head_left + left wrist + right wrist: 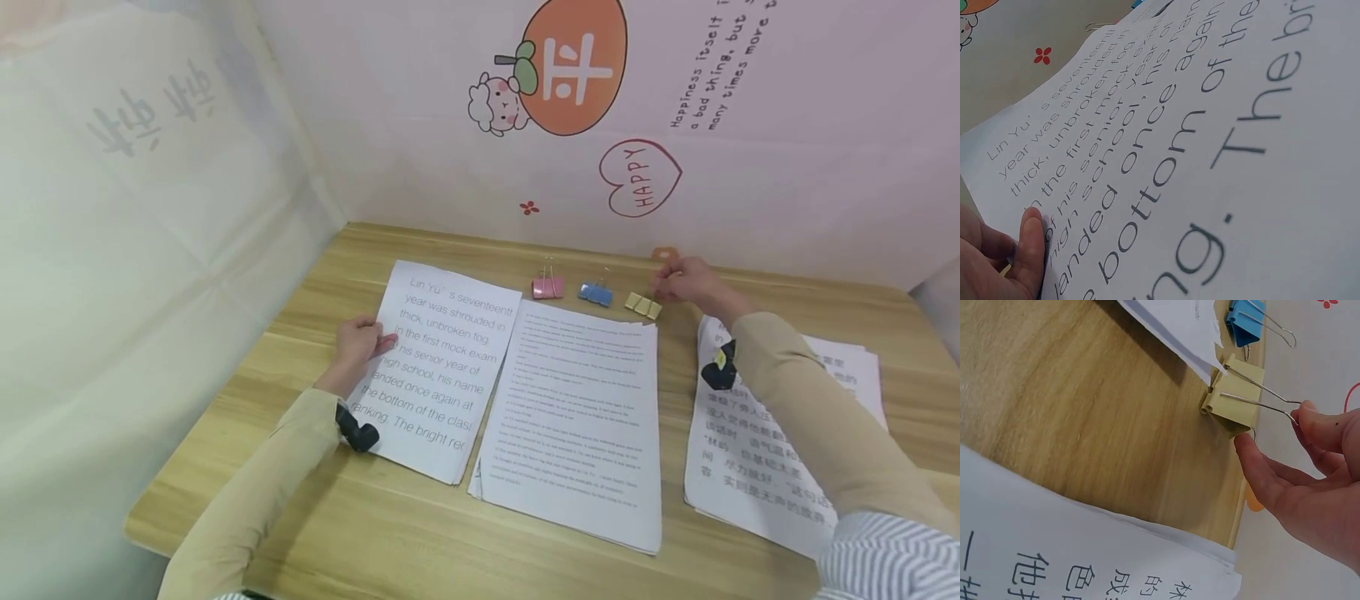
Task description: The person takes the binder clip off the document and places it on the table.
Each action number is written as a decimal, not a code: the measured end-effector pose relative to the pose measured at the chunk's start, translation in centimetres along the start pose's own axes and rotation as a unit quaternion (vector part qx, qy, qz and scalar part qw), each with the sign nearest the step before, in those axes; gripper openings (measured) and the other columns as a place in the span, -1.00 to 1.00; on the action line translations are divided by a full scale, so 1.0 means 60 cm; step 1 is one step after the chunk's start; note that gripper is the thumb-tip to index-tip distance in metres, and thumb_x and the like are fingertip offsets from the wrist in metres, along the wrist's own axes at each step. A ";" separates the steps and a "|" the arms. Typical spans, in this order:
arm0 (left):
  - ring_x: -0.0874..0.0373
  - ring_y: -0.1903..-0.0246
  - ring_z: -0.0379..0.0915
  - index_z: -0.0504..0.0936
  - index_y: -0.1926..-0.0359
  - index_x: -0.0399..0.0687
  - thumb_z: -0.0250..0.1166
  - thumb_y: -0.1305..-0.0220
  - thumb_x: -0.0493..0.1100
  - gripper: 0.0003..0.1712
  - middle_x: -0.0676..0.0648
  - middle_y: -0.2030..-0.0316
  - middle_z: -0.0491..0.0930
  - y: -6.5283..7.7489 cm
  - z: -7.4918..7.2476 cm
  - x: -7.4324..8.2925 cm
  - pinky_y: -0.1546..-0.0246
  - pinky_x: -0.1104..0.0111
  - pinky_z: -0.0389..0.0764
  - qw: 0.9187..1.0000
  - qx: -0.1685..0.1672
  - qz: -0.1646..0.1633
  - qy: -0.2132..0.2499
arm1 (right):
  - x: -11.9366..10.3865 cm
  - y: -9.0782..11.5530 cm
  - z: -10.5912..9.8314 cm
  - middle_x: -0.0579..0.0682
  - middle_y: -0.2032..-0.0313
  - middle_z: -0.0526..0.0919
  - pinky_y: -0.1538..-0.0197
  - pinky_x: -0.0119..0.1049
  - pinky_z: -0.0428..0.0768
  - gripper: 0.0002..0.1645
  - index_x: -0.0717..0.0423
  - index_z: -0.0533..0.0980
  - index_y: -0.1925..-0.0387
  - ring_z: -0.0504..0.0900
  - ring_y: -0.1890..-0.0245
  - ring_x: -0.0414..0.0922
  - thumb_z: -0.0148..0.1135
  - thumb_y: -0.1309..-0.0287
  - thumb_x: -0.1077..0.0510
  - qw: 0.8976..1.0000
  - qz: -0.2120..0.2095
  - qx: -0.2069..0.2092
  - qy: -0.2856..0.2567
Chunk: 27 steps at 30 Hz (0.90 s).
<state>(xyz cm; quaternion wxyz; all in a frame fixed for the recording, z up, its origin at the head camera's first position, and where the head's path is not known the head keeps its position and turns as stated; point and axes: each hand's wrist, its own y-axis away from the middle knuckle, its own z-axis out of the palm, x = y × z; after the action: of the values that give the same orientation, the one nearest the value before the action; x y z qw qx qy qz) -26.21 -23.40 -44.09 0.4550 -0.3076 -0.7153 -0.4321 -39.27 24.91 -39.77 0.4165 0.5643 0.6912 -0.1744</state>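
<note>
My left hand (358, 346) grips the left edge of a stack of large-print English sheets (435, 367), the thumb lying on top of the page in the left wrist view. At the back of the table, my right hand (688, 282) pinches a wire handle of a yellow binder clip (1235, 400) between thumb and finger, while another fingertip reaches the clip's lower side. Left of it stand a blue binder clip (596, 294) and a pink binder clip (547, 288), handles up. A small-print stack (573, 425) lies in the middle, its top edge close to the clips.
A third stack with Chinese print (750, 450) lies at the right, partly under my right forearm. The wooden table (300, 500) ends at the back against a printed wall cloth (450, 183). An orange tab (664, 252) shows at that edge.
</note>
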 end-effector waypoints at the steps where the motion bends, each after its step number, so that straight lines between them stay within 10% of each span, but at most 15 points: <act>1: 0.41 0.59 0.53 0.30 -0.26 -0.33 -0.02 -0.36 -0.30 -0.54 -0.29 0.09 0.48 0.001 -0.001 0.000 0.36 0.60 0.63 1.000 0.002 0.002 -0.001 | 0.000 0.001 0.001 -0.11 0.41 0.57 0.27 -0.46 0.62 -0.70 0.52 0.33 0.15 0.55 0.43 -0.37 0.05 -0.24 0.28 1.000 0.000 -0.003 -0.003; 27: 0.43 0.64 0.46 0.43 -0.12 -0.40 0.01 -0.27 -0.33 -0.59 -0.35 0.12 0.53 0.003 -0.006 -0.007 0.52 0.65 0.57 0.987 0.029 0.085 -0.132 | 0.004 0.026 0.008 0.11 0.29 0.57 0.18 -0.36 0.67 -0.60 0.59 0.28 0.03 0.55 0.41 -0.38 -0.02 -0.31 0.25 1.000 0.017 0.007 -0.003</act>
<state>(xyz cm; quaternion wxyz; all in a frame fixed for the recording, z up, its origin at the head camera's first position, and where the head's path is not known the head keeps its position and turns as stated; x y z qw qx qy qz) -25.73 -23.64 -44.34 0.4007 -0.4085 -0.7525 -0.3262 -37.65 25.19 -39.92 0.4169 0.5783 0.6793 -0.1739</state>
